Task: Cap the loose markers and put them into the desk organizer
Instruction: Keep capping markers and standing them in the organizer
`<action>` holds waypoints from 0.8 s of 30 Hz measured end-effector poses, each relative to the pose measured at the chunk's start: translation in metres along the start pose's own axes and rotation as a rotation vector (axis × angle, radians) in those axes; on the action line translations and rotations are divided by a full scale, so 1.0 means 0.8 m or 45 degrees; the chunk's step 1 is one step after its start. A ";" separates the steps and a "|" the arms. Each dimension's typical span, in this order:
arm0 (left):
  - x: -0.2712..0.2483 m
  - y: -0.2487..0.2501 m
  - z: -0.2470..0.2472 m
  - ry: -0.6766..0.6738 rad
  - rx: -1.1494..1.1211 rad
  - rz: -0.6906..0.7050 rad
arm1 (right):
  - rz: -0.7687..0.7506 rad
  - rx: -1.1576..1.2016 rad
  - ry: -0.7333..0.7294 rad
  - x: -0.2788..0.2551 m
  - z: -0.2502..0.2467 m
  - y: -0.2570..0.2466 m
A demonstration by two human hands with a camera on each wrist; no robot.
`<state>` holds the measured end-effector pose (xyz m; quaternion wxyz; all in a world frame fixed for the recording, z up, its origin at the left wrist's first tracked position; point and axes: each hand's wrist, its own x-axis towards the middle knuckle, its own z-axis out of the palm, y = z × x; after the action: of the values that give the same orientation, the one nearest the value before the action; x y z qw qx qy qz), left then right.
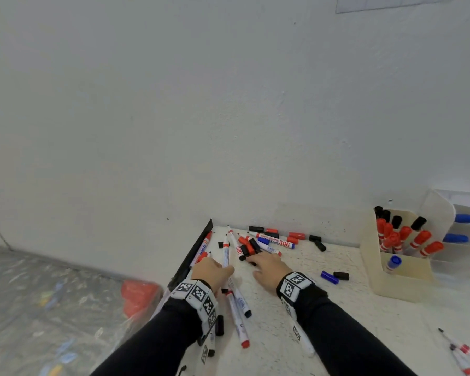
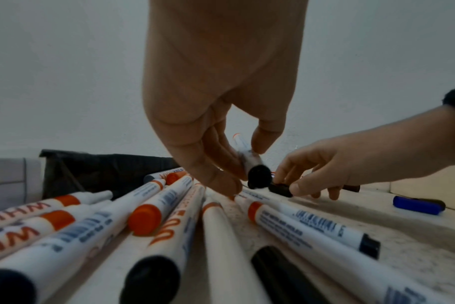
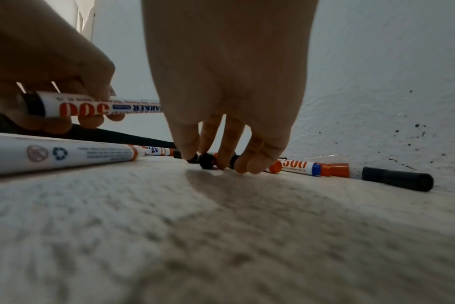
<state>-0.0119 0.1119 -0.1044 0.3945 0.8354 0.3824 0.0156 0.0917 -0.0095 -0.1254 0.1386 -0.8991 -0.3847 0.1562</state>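
Observation:
My left hand (image 1: 215, 268) grips a white marker (image 1: 225, 253) with a black end plug, lifted off the table with its bare tip pointing toward the wall. The left wrist view shows this marker (image 2: 248, 159) between thumb and fingers of the left hand (image 2: 247, 162); in the right wrist view its "500" print (image 3: 91, 106) is readable. My right hand (image 1: 257, 260) reaches into the pile and pinches a loose black cap (image 2: 281, 189) lying on the table, the fingertips (image 3: 222, 162) down around the cap (image 3: 207, 161). The cream desk organizer (image 1: 399, 283) stands at the right, holding several capped markers.
Loose markers and red, black and blue caps (image 1: 272, 238) lie along the wall. More markers (image 1: 239, 316) lie by my left forearm, and a few (image 1: 464, 354) at the lower right. A blue cap (image 1: 329, 277) and a black cap (image 1: 341, 275) lie before the organizer. The table's black left edge (image 1: 193, 256) drops to the floor.

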 end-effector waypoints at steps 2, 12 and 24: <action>0.001 0.000 0.002 0.002 0.001 0.016 | 0.048 0.096 0.115 0.001 0.001 0.004; -0.013 0.013 0.022 -0.041 0.060 0.151 | 0.201 0.446 0.384 -0.031 -0.035 0.047; -0.054 0.034 0.056 -0.173 0.178 0.361 | 0.053 0.931 0.493 -0.099 -0.052 0.075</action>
<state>-0.0109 0.0438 -0.1051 0.3541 0.9056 0.2333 -0.0120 0.0950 -0.1128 -0.0955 0.5154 -0.8111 -0.2522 0.1132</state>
